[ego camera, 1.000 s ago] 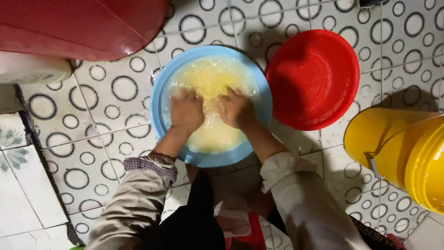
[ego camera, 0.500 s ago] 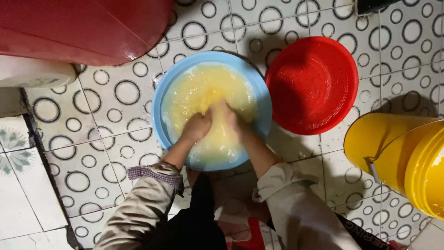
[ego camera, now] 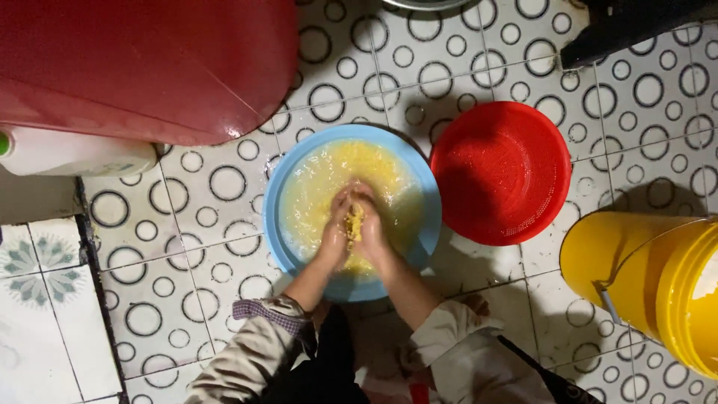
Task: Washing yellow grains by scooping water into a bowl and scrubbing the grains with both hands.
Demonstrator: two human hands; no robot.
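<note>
A light blue basin (ego camera: 288, 247) sits on the tiled floor, filled with cloudy yellowish water and yellow grains (ego camera: 351, 168). My left hand (ego camera: 336, 228) and my right hand (ego camera: 372, 228) are in the basin, pressed palm to palm. A clump of the yellow grains (ego camera: 354, 223) is squeezed between them. Both sleeves are pushed up above the wrists.
A red perforated strainer bowl (ego camera: 499, 172) stands right of the basin, touching its rim. A yellow bucket (ego camera: 643, 288) with a handle is at the right edge. A large red tub (ego camera: 142, 63) and a white container (ego camera: 71, 153) are at the upper left. A step edge runs along the left.
My hands were spread apart in the water a second ago. They have come together in the middle of the basin and closed on a clump of grains.
</note>
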